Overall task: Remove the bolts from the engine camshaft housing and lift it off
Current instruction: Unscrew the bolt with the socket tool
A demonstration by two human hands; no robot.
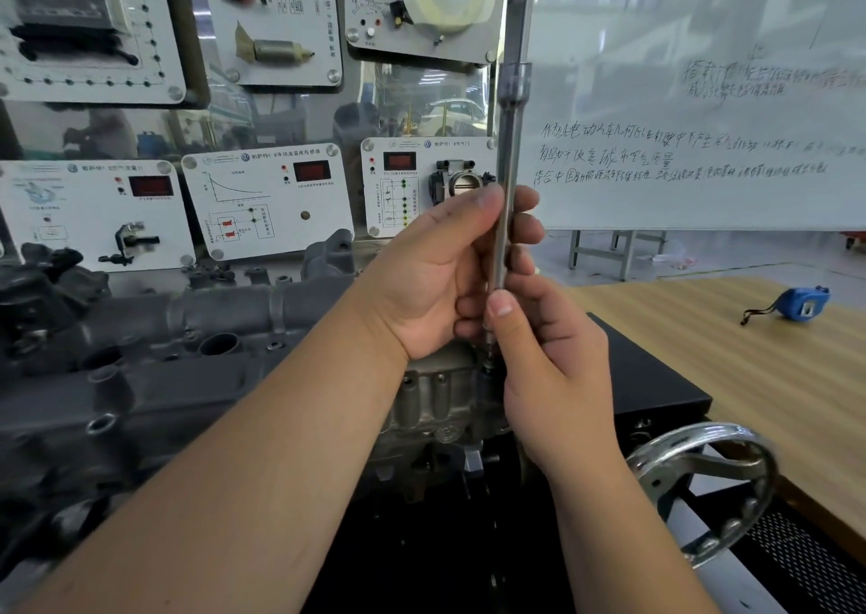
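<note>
A long steel extension bar (510, 144) stands upright over the right end of the grey camshaft housing (154, 346). My left hand (440, 271) grips the bar's middle, fingers wrapped round it. Just below, my right hand (548, 360) pinches the bar's lower end, thumb on its front. The bar's tip sits on a bolt (489, 364) at the housing's right end, mostly hidden by my fingers. Several open bolt holes show along the housing's top.
A chrome handwheel (703, 487) of the engine stand sticks out at lower right. A blue tape measure (803, 303) lies on the wooden table (750, 369). Sensor display panels (267, 205) hang behind the engine, and a whiteboard (703, 98) stands at the right.
</note>
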